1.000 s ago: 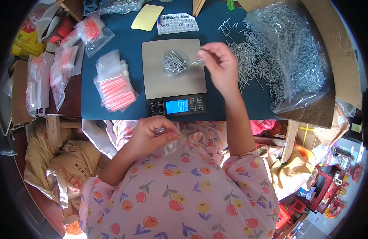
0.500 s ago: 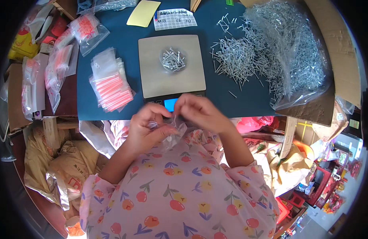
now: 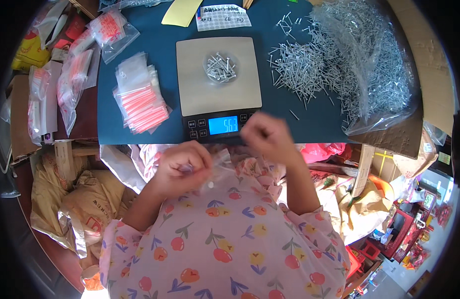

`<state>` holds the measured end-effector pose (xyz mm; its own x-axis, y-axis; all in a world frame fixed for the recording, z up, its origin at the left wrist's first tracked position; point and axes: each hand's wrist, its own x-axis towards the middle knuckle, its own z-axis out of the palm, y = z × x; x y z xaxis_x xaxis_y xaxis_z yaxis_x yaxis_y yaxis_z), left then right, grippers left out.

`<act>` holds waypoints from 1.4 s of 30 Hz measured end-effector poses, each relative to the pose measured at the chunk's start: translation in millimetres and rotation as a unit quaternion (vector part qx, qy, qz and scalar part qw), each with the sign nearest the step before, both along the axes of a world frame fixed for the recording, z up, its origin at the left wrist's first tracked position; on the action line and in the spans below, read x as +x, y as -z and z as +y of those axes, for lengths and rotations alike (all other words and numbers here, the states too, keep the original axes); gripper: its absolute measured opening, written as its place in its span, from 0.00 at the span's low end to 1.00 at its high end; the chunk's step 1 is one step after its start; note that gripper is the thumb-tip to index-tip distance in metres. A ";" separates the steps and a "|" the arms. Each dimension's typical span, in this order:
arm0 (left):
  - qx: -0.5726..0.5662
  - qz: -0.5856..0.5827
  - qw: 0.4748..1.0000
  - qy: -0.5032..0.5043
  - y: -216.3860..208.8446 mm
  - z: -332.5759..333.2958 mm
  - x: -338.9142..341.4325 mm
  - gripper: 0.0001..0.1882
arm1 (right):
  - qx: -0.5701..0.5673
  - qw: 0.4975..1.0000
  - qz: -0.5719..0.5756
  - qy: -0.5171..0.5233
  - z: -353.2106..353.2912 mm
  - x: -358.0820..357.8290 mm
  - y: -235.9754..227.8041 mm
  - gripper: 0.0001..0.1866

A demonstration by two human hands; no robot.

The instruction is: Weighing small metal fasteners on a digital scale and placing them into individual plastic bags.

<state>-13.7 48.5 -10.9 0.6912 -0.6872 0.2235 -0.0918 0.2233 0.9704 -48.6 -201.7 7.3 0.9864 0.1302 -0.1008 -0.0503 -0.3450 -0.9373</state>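
Observation:
My left hand (image 3: 184,167) is closed on a small clear plastic bag (image 3: 221,168) in front of my shirt, just below the table's near edge. My right hand (image 3: 267,135) hovers apart from the bag, beside the scale's front right corner; its fingers are curled and blurred, so I cannot make out whether anything is in them. On the digital scale (image 3: 190,99) stands a round clear dish (image 3: 207,74) holding a small heap of silver screws (image 3: 222,68). The scale's blue display (image 3: 223,125) is lit.
Left of the scale lies a stack of clear bags with red-pink strips (image 3: 143,109). Loose screws (image 3: 304,72) spread on the right beside a large plastic bag of screws (image 3: 377,65). A yellow paper (image 3: 181,12) and a white label sheet (image 3: 224,18) lie at the back.
My right hand has come away from the small bag and moved to the right. The left hand keeps the bag, slightly lower. The scale's display is now uncovered.

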 end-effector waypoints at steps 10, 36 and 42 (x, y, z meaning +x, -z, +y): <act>0.088 -0.008 0.996 -0.033 -14.5 -1.8 10.5 0.05 | -0.309 0.911 -0.251 0.109 -22.2 59.7 5.9 0.32; 0.134 -0.322 0.921 -0.175 -32.8 -45.0 63.7 0.16 | -0.150 0.948 -0.249 -0.127 13.0 83.1 -87.5 0.33; 0.148 -0.321 0.923 -0.155 -27.8 -47.0 64.2 0.16 | -0.184 0.939 -0.263 -0.124 11.5 83.3 -78.8 0.33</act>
